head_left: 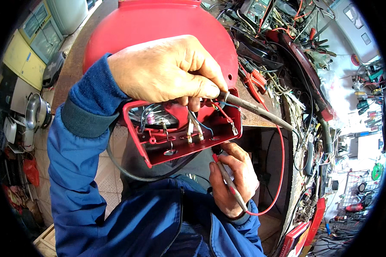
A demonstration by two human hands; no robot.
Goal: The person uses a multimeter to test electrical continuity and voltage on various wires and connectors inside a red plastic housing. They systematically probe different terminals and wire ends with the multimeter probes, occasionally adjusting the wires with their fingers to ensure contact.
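A red metal housing stands before me, its open box-shaped wiring compartment facing me. Inside are wires with metal spade terminals, and a blue wire runs beside them. My left hand reaches over the compartment's upper edge, its thumb and fingers pinching a worn grey test probe that slants off to the right; its tip is hidden. Below the lower right edge, my right hand is closed round a second test probe with a red end and a red lead. Its fingertips are close to the compartment's underside.
A black cable curves beneath the compartment. The wooden bench carries a heap of wires, tools and a meter-like device at the far right. A red box is at the lower right. Cabinets line the left.
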